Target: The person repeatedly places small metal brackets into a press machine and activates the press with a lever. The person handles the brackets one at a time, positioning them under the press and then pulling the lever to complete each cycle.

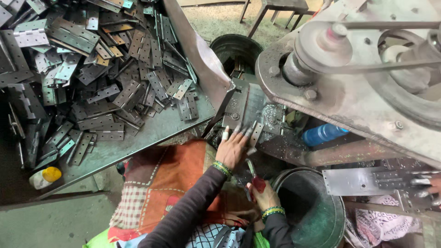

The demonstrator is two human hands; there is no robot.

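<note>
While left hand (233,149) presses flat grey hinge (255,134) with fingers spread, right hand (262,193) grips red-handled tool (256,180).

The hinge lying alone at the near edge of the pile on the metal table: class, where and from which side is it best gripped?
Grip the hinge by its two long edges, across the leaves, coming from above and from the person's side. It lies flat and opened out on the table, with bare sheet beside its near end, while the pile crowds its far end. The left hand seems nearest.
</note>
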